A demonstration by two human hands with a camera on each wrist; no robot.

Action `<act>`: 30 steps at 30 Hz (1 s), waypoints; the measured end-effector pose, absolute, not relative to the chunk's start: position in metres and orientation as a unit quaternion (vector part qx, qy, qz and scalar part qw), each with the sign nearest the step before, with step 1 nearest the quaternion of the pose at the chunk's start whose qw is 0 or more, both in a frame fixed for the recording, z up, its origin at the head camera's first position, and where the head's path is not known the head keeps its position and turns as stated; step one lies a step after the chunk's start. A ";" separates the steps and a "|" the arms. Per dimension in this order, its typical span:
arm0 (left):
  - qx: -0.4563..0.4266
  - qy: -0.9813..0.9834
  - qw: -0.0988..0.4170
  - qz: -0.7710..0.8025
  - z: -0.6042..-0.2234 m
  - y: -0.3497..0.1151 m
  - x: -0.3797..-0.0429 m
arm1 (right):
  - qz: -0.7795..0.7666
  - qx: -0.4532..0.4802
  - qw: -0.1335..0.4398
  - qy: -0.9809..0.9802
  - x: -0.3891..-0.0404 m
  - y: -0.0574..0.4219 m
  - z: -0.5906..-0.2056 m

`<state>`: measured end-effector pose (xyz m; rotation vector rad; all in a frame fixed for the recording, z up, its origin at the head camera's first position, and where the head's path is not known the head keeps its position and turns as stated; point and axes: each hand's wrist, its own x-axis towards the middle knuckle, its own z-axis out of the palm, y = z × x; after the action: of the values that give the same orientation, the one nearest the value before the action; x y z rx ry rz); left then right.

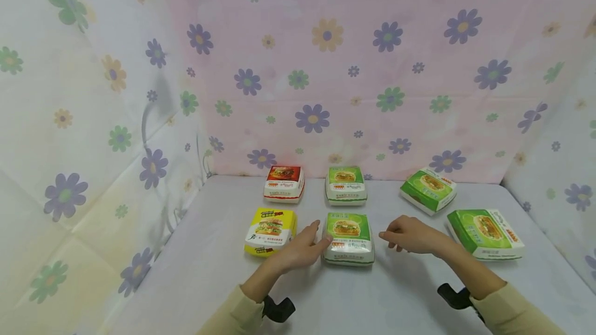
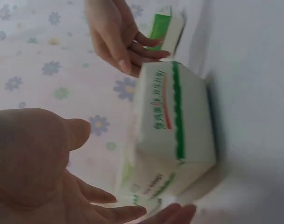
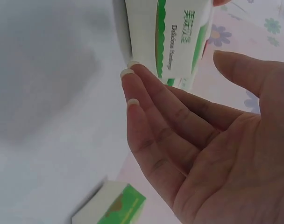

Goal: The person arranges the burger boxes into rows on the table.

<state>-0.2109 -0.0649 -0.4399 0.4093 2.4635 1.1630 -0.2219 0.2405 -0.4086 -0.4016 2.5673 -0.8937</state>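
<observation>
Head view shows a closed, square green-and-white card box point(image 1: 348, 247) at the near middle, its inside hidden. Loose and holding nothing, the left hand point(image 1: 301, 248) is at its left, the right hand point(image 1: 412, 234) at its right. One red-and-white box point(image 1: 284, 185), one yellow-and-white box point(image 1: 269, 234) and three other green-and-white boxes point(image 1: 346, 187) sit on the pale tabletop point(image 1: 344, 304), inside flowery cloth walls point(image 1: 344, 76).

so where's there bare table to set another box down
Bare table shows on the person's side of the front middle green box, left of the yellow box, and between the back middle green box and back right green box. It's crowded between the yellow and front middle boxes, where the left hand is.
</observation>
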 end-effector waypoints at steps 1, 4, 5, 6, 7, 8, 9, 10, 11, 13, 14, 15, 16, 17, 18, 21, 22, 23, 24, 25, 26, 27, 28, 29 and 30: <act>0.152 0.882 0.189 0.404 -0.436 -0.064 -0.209 | -0.316 -0.146 0.196 0.917 -0.222 0.243 -0.408; 0.171 0.891 0.180 0.379 -0.423 -0.063 -0.205 | -0.307 -0.156 0.193 0.919 -0.220 0.251 -0.402; 0.177 0.895 0.175 0.371 -0.420 -0.063 -0.205 | -0.305 -0.160 0.190 0.919 -0.219 0.253 -0.400; 0.182 0.896 0.170 0.368 -0.417 -0.063 -0.204 | -0.302 -0.162 0.189 0.920 -0.219 0.255 -0.398; 0.187 0.897 0.163 0.365 -0.413 -0.063 -0.204 | -0.299 -0.164 0.186 0.922 -0.218 0.257 -0.396; 0.192 0.898 0.156 0.363 -0.411 -0.063 -0.204 | -0.295 -0.166 0.183 0.923 -0.217 0.259 -0.393; 0.196 0.900 0.148 0.361 -0.410 -0.063 -0.205 | -0.293 -0.166 0.180 0.924 -0.216 0.262 -0.391; 0.199 0.901 0.140 0.360 -0.408 -0.063 -0.206 | -0.292 -0.169 0.177 0.925 -0.216 0.264 -0.390; 0.202 0.901 0.132 0.360 -0.407 -0.062 -0.207 | -0.290 -0.170 0.175 0.925 -0.215 0.266 -0.389; 0.206 0.903 0.119 0.358 -0.404 -0.062 -0.208 | -0.289 -0.175 0.169 0.926 -0.214 0.271 -0.387; 0.208 0.903 0.115 0.357 -0.404 -0.062 -0.209 | -0.289 -0.177 0.167 0.926 -0.214 0.273 -0.386; 0.209 0.904 0.112 0.357 -0.403 -0.062 -0.210 | -0.292 -0.179 0.166 0.924 -0.214 0.276 -0.386; 0.210 0.904 0.110 0.357 -0.403 -0.062 -0.211 | -0.294 -0.182 0.166 0.924 -0.213 0.277 -0.385; 0.212 0.904 0.108 0.355 -0.402 -0.062 -0.212 | -0.295 -0.180 0.167 0.923 -0.213 0.279 -0.384; 0.213 0.905 0.108 0.353 -0.402 -0.062 -0.213 | -0.297 -0.177 0.168 0.923 -0.213 0.281 -0.384; 0.217 0.906 0.107 0.348 -0.402 -0.060 -0.215 | -0.294 -0.166 0.172 0.926 -0.213 0.286 -0.381; 0.219 0.906 0.107 0.345 -0.402 -0.059 -0.216 | -0.292 -0.161 0.173 0.927 -0.213 0.288 -0.380; 0.222 0.907 0.105 0.342 -0.401 -0.059 -0.216 | -0.290 -0.159 0.172 0.928 -0.212 0.290 -0.379; 0.224 0.907 0.105 0.341 -0.401 -0.058 -0.217 | -0.289 -0.160 0.172 0.928 -0.212 0.292 -0.378; 0.226 0.907 0.104 0.340 -0.400 -0.057 -0.217 | -0.287 -0.161 0.171 0.929 -0.212 0.293 -0.377; 0.228 0.907 0.103 0.339 -0.400 -0.056 -0.218 | -0.286 -0.160 0.171 0.929 -0.212 0.295 -0.377; 0.231 0.906 0.102 0.339 -0.399 -0.055 -0.218 | -0.285 -0.158 0.170 0.930 -0.212 0.297 -0.376; 0.232 0.906 0.103 0.340 -0.399 -0.054 -0.218 | -0.283 -0.155 0.170 0.931 -0.212 0.298 -0.376; 0.233 0.905 0.103 0.340 -0.398 -0.053 -0.219 | -0.280 -0.156 0.169 0.932 -0.212 0.300 -0.375; 0.235 0.905 0.104 0.340 -0.398 -0.052 -0.219 | -0.279 -0.157 0.167 0.932 -0.212 0.301 -0.374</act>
<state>-0.2193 -0.0521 -0.3976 0.6920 2.6677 1.0041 -0.2123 0.3013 -0.3742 -0.4465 2.6531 -0.7936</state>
